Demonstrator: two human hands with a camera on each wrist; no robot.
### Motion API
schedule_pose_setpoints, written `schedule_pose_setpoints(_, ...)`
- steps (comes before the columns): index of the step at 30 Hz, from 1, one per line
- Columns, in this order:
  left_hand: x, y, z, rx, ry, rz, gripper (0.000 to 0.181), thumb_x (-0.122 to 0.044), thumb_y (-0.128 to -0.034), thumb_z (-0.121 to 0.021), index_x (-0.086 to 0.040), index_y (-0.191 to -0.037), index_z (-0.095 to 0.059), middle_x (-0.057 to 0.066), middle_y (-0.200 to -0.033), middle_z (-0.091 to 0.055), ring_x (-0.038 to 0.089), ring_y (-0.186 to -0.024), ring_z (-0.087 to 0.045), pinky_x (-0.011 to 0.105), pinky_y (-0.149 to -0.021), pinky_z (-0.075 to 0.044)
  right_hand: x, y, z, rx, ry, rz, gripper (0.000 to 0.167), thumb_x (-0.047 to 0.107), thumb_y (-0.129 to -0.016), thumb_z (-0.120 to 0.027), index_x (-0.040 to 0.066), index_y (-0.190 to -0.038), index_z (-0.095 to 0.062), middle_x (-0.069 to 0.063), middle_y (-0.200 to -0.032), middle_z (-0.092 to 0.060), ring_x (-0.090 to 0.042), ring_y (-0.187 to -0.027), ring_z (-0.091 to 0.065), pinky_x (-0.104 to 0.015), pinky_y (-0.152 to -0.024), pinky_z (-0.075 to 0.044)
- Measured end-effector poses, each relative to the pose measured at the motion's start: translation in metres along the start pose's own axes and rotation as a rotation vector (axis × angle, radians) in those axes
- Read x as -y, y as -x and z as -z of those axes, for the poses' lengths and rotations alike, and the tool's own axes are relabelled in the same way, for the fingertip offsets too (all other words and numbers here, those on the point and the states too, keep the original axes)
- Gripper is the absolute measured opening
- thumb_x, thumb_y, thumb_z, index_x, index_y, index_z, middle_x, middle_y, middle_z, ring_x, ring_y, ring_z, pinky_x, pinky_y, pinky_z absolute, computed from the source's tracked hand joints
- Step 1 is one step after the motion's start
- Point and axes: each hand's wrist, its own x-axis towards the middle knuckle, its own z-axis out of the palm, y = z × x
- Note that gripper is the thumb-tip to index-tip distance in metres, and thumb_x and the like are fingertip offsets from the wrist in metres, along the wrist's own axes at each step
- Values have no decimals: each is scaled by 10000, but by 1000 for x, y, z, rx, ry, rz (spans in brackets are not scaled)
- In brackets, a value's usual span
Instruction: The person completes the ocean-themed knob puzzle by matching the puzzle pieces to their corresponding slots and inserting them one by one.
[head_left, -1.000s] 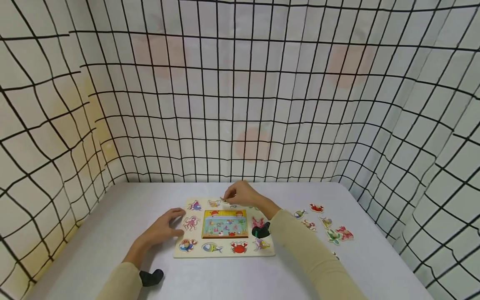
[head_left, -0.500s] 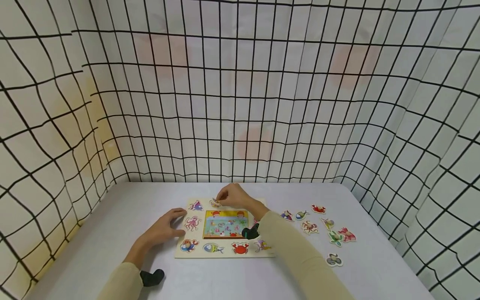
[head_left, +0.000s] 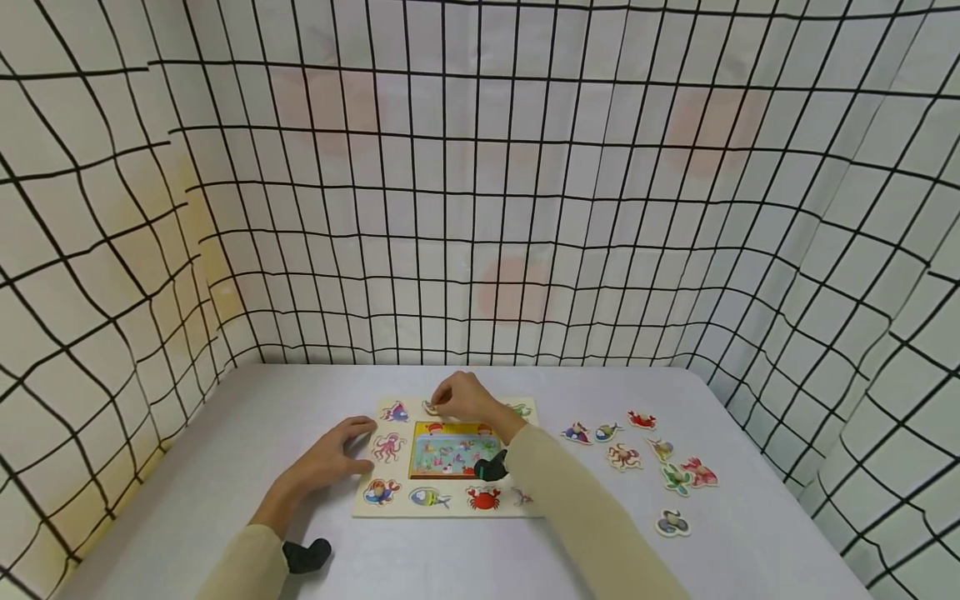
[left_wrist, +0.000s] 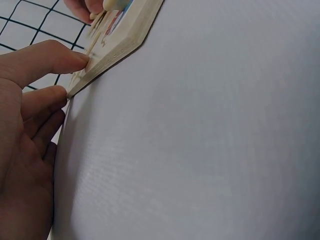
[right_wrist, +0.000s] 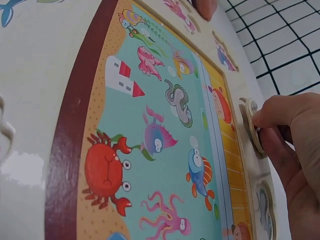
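A wooden peg puzzle board (head_left: 390,472) with sea-animal shapes around a central aquarium picture (head_left: 453,454) lies on the table. My right hand (head_left: 467,398) pinches a small wooden puzzle piece (right_wrist: 252,122) at the board's far edge. In the right wrist view this piece stands tilted over a recess; its printed face is mostly hidden. By the left edge of the board rests my left hand (head_left: 330,454), its thumb and fingers spread. The left wrist view shows two fingertips (left_wrist: 77,61) touching the board's edge.
Loose puzzle pieces lie right of the board, among them a red crab (head_left: 642,419), an octopus (head_left: 624,457), a green turtle-like piece (head_left: 677,478) and a grey one (head_left: 672,523). Black grid netting (head_left: 480,250) hangs around the white table (head_left: 225,467).
My right hand has moved left along the board's far edge with the puzzle piece, then lowered slightly at a recess. The left hand stays at the board's edge. The view has shifted slightly.
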Motion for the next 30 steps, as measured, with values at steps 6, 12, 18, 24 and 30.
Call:
schedule_pose_setpoints(6, 1, 0, 1, 0, 1, -2, 765, -194, -811, -846, 6, -1480, -532, 204, -1574, -411, 473, -1489, -274, 672, -1178, -211, 2, 1, -2, 15, -5, 0, 71, 118, -931, -766, 122, -976, -821, 76, -902, -727, -70, -797, -648, -246, -746, -566)
schedule_pose_setpoints(12, 2, 0, 2, 13, -4, -13, 766, -200, -811, -846, 12, -1478, -532, 208, -1569, -414, 477, -1488, -272, 669, -1182, -208, 1, 1, -4, 21, -1, 11, 84, 101, -924, -763, 112, -981, -824, 68, -911, -734, -70, -794, -647, -249, -748, -571)
schedule_pose_setpoints(18, 1, 0, 3, 10, -8, 4, 768, -196, -814, -845, 1, -1486, -529, 206, -1577, -405, 474, -1491, -266, 679, -1177, -205, 4, 0, -4, 18, 17, -9, 69, 122, -939, -755, 141, -963, -817, 84, -898, -720, -76, -803, -640, -271, -770, -565)
schedule_pose_setpoints(24, 0, -1, 4, 11, -1, 8, 779, -204, -804, -850, -3, -1486, -531, 209, -1582, -399, 477, -1492, -261, 684, -1171, -212, 5, 0, -3, 29, 20, -24, 61, 132, -946, -748, 154, -965, -802, 97, -898, -702, -82, -819, -625, -283, -796, -550)
schedule_pose_setpoints(30, 0, 1, 3, 15, 8, -2, 767, -198, -811, -848, -3, -1483, -533, 207, -1577, -404, 477, -1493, -260, 682, -1174, -207, 4, 2, -1, 45, -7, -16, 88, 117, -946, -748, 136, -1022, -790, 77, -942, -702, -101, -875, -637, -294, -831, -558)
